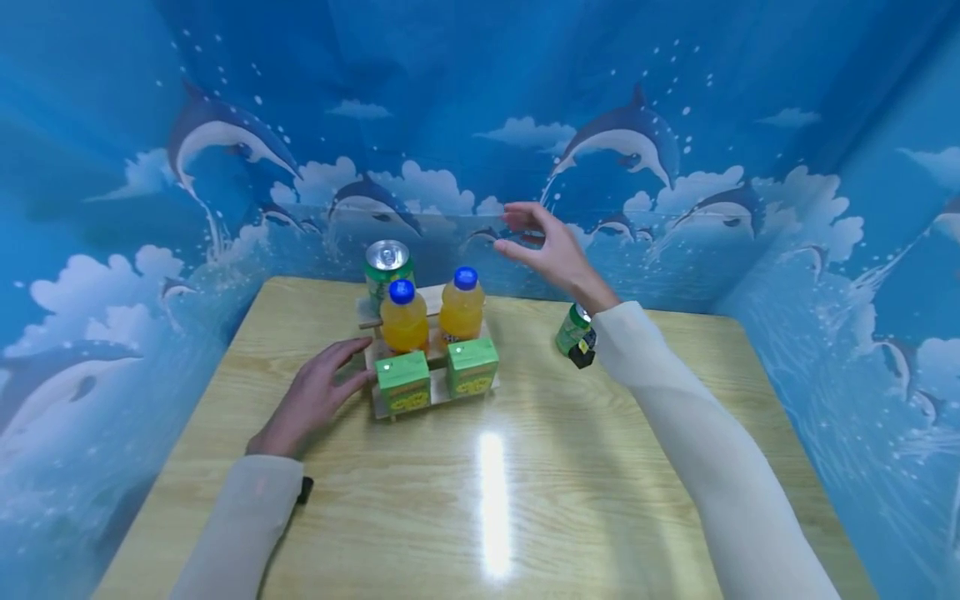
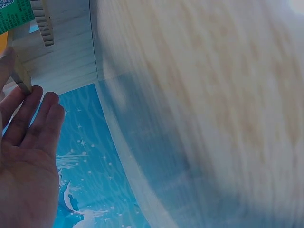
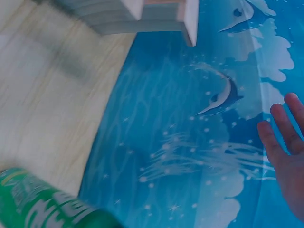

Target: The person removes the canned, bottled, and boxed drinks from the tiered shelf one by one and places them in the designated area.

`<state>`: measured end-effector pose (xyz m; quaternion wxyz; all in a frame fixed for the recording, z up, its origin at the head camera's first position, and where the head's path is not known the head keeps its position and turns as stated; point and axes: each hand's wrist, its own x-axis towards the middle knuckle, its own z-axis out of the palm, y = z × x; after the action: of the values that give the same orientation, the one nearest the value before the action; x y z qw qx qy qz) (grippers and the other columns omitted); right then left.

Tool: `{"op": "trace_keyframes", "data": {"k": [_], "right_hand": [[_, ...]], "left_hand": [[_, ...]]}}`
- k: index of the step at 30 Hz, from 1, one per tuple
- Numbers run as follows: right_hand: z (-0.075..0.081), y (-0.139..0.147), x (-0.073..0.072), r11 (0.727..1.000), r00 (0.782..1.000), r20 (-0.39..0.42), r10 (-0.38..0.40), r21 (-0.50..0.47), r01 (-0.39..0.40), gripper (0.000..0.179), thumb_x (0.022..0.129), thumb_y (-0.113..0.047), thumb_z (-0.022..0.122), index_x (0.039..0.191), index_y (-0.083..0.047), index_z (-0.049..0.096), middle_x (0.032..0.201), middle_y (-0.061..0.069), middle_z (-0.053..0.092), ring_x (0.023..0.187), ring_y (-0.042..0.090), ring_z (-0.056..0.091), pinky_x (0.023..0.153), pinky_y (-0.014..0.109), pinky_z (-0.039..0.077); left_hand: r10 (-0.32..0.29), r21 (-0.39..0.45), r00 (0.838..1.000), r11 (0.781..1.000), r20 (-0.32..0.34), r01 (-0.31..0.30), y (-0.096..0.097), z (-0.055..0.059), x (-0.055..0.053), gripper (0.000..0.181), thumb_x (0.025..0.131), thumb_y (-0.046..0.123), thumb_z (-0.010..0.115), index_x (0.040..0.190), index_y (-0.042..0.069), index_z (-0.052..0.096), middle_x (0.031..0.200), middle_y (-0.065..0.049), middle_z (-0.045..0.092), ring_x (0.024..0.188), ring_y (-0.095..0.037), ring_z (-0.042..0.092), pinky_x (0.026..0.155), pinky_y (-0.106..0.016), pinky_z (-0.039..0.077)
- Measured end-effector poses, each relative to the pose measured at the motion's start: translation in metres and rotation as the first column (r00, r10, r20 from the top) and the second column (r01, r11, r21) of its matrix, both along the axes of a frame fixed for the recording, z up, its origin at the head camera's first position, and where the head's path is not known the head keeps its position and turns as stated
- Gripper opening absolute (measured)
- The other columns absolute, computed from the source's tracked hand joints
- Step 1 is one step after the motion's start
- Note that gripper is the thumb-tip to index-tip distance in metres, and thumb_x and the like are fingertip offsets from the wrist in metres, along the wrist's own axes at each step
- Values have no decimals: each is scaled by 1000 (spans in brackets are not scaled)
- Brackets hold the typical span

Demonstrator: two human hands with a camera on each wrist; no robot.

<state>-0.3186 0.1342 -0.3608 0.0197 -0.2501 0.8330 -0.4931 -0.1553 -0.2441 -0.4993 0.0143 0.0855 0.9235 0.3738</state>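
A small tiered wooden rack point(image 1: 442, 386) holds a green soda can point(image 1: 388, 271) at the back left, two orange juice bottles point(image 1: 405, 321) with blue caps in the middle, and two green juice boxes point(image 1: 403, 383) in front. My left hand point(image 1: 311, 400) is at the rack's left side, its fingers fairly straight and touching the wooden edge in the left wrist view. My right hand point(image 1: 551, 250) is raised in the air right of and behind the rack, fingers loosely extended with nothing in them. Below my right forearm, a second green soda can point(image 1: 572, 329) is on the table, partly hidden.
The wooden table point(image 1: 420, 500) carries a bright light reflection in front of the rack. Blue dolphin-printed curtains point(image 1: 450, 108) enclose its back and sides. A small black device point(image 1: 582, 353) shows at the right wrist, in front of the second can.
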Motion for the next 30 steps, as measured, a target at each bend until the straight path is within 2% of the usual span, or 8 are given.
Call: {"op": "trace_keyframes", "data": {"k": [5, 15, 22, 30], "right_hand": [[11, -10, -2, 1000, 1000, -13, 10, 21, -9, 72, 101, -48, 77, 162, -21, 50, 161, 1, 58, 149, 23, 54, 129, 53, 44], [18, -29, -3, 996, 997, -44, 70, 60, -68, 70, 102, -41, 78, 161, -16, 49, 162, 7, 56, 151, 27, 53, 128, 56, 44], [25, -40, -3, 991, 995, -50, 91, 103, -86, 72, 102, -47, 76, 163, -21, 48, 164, 0, 55, 151, 20, 52, 128, 50, 45], [30, -55, -4, 983, 991, -61, 122, 143, -112, 75, 101, -47, 78, 162, -18, 48, 164, 2, 55, 149, 23, 53, 127, 51, 46]], "left_hand": [[0, -1, 1000, 1000, 22, 0, 0, 2, 0, 63, 110, 40, 68, 165, 15, 48, 168, -17, 48, 148, -47, 53, 121, -68, 46], [-9, 1, 1000, 1000, 17, 9, -1, 2, 0, 63, 110, 40, 67, 165, 15, 48, 169, -18, 48, 148, -47, 53, 121, -69, 46], [1, -1, 1000, 1000, 19, 0, -1, 2, 0, 63, 110, 40, 67, 165, 16, 48, 168, -18, 48, 148, -47, 53, 121, -69, 46], [-3, 1, 1000, 1000, 23, 3, -1, 2, 0, 63, 110, 41, 67, 165, 15, 48, 168, -18, 48, 149, -47, 52, 121, -69, 45]]}}
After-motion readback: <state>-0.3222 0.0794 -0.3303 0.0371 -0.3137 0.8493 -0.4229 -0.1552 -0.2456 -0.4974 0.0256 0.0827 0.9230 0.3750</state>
